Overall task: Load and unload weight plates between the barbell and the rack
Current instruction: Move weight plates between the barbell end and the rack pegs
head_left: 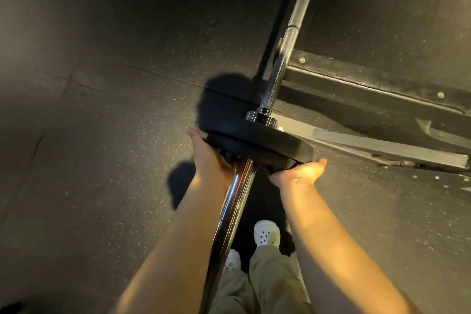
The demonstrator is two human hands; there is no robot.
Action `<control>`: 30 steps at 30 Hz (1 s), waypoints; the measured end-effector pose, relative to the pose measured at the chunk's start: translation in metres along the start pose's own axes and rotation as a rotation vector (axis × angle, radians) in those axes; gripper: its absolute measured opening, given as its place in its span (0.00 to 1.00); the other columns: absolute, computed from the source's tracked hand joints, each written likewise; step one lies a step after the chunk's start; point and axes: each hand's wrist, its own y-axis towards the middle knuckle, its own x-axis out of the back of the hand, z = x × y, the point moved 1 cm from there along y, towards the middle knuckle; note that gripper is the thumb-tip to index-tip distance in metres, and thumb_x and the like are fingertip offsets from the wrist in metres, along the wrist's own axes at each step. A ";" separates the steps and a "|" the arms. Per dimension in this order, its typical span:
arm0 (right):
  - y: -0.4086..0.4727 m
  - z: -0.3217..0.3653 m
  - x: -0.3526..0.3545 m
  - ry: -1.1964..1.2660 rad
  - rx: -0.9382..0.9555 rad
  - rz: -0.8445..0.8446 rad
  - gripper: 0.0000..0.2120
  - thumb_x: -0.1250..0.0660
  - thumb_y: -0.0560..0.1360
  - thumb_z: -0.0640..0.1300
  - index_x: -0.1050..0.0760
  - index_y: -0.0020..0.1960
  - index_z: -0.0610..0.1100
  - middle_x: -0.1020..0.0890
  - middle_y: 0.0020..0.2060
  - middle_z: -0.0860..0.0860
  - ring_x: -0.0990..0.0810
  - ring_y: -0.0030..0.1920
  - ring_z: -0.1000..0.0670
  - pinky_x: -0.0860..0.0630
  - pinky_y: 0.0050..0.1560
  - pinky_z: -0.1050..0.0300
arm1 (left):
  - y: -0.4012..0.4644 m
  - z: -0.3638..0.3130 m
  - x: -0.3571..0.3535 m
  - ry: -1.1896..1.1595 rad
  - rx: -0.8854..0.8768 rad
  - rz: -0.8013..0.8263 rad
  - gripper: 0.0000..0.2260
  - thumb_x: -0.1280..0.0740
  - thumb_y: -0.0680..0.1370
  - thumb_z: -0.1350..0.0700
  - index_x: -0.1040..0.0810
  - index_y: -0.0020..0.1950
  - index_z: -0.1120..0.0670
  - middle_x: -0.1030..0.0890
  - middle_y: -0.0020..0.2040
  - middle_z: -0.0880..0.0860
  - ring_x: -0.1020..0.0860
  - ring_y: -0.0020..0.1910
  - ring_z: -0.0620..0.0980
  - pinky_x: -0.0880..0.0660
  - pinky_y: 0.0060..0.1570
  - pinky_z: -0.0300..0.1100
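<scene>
A chrome barbell (230, 211) runs from the bottom middle up to the top right, its sleeve pointing toward me. Two black weight plates (265, 139) sit stacked on the sleeve against the collar. My left hand (206, 153) holds the near plate's left rim, fingers tucked under its face. My right hand (298, 173) grips the plate's right rim from below, thumb along the edge. Most fingers are hidden behind the plate.
A black rack frame (369, 81) with bolts lies on the speckled rubber floor (114, 135) at right. A grey metal bar (382, 146) sticks out below it. My feet in white shoes (266, 233) stand under the sleeve.
</scene>
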 end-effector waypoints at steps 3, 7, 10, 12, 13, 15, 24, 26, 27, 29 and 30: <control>-0.005 0.007 -0.006 0.181 -0.073 -0.017 0.33 0.45 0.73 0.72 0.28 0.65 0.49 0.19 0.57 0.44 0.23 0.60 0.38 0.31 0.67 0.41 | 0.000 -0.007 0.009 -0.013 0.000 0.040 0.31 0.51 0.78 0.31 0.37 0.75 0.48 0.23 0.56 0.57 0.23 0.54 0.59 0.25 0.49 0.50; -0.022 -0.007 0.005 0.273 -0.041 0.080 0.39 0.42 0.69 0.75 0.33 0.70 0.50 0.23 0.61 0.42 0.23 0.58 0.37 0.25 0.59 0.43 | -0.004 -0.011 0.028 -0.127 0.021 0.110 0.26 0.45 0.78 0.34 0.28 0.67 0.50 0.21 0.59 0.58 0.22 0.57 0.60 0.25 0.57 0.53; -0.045 -0.017 0.014 0.233 -0.003 0.094 0.38 0.41 0.69 0.73 0.36 0.70 0.49 0.27 0.62 0.41 0.23 0.51 0.42 0.24 0.40 0.58 | -0.015 -0.021 0.051 -0.121 0.068 0.180 0.24 0.43 0.80 0.38 0.26 0.66 0.53 0.20 0.59 0.57 0.21 0.58 0.58 0.28 0.63 0.53; -0.066 -0.028 0.017 0.234 0.050 0.149 0.30 0.40 0.73 0.69 0.36 0.63 0.47 0.27 0.59 0.40 0.24 0.44 0.43 0.23 0.34 0.58 | -0.024 -0.034 0.070 -0.067 0.098 0.218 0.23 0.43 0.81 0.41 0.29 0.69 0.54 0.22 0.62 0.58 0.24 0.62 0.58 0.33 0.68 0.55; -0.074 -0.035 0.017 0.232 0.068 0.168 0.26 0.39 0.74 0.66 0.36 0.62 0.48 0.27 0.59 0.40 0.23 0.47 0.43 0.20 0.38 0.55 | -0.028 -0.041 0.082 -0.020 0.100 0.218 0.21 0.42 0.81 0.43 0.29 0.68 0.54 0.23 0.62 0.58 0.25 0.62 0.58 0.34 0.68 0.55; -0.094 -0.050 0.017 0.192 0.126 0.211 0.20 0.39 0.77 0.61 0.33 0.60 0.48 0.27 0.59 0.41 0.21 0.56 0.42 0.22 0.56 0.50 | -0.033 -0.055 0.110 0.041 0.107 0.224 0.18 0.39 0.81 0.48 0.29 0.68 0.55 0.22 0.61 0.57 0.25 0.63 0.58 0.31 0.65 0.53; -0.205 -0.158 0.006 -0.039 0.244 0.260 0.12 0.43 0.80 0.50 0.30 0.44 0.43 0.23 0.41 0.44 0.26 0.36 0.47 0.27 0.25 0.63 | -0.092 -0.211 0.222 0.301 0.016 0.335 0.11 0.44 0.83 0.51 0.25 0.51 0.54 0.25 0.65 0.58 0.23 0.52 0.53 0.31 0.58 0.46; -0.225 -0.169 -0.008 -0.081 0.252 0.300 0.11 0.41 0.80 0.50 0.29 0.43 0.44 0.21 0.43 0.44 0.23 0.38 0.47 0.26 0.24 0.62 | -0.105 -0.233 0.226 0.336 -0.043 0.347 0.10 0.42 0.83 0.51 0.24 0.55 0.55 0.23 0.62 0.58 0.23 0.55 0.53 0.30 0.60 0.46; -0.234 -0.172 -0.017 -0.117 0.258 0.317 0.11 0.40 0.80 0.49 0.28 0.43 0.44 0.20 0.45 0.44 0.22 0.40 0.47 0.25 0.26 0.60 | -0.110 -0.244 0.222 0.347 -0.072 0.361 0.10 0.41 0.82 0.51 0.25 0.57 0.55 0.22 0.59 0.57 0.24 0.56 0.54 0.30 0.60 0.46; -0.247 -0.167 -0.027 -0.176 0.286 0.333 0.10 0.38 0.79 0.48 0.25 0.44 0.42 0.18 0.46 0.44 0.20 0.43 0.46 0.24 0.33 0.55 | -0.119 -0.254 0.209 0.398 -0.100 0.374 0.11 0.40 0.82 0.52 0.25 0.61 0.55 0.20 0.54 0.55 0.22 0.53 0.52 0.29 0.57 0.45; -0.254 -0.162 -0.031 -0.186 0.309 0.326 0.10 0.38 0.79 0.47 0.24 0.44 0.42 0.18 0.45 0.45 0.20 0.44 0.46 0.24 0.37 0.54 | -0.122 -0.255 0.200 0.447 -0.106 0.381 0.11 0.40 0.82 0.52 0.25 0.60 0.55 0.20 0.51 0.54 0.21 0.51 0.51 0.28 0.55 0.44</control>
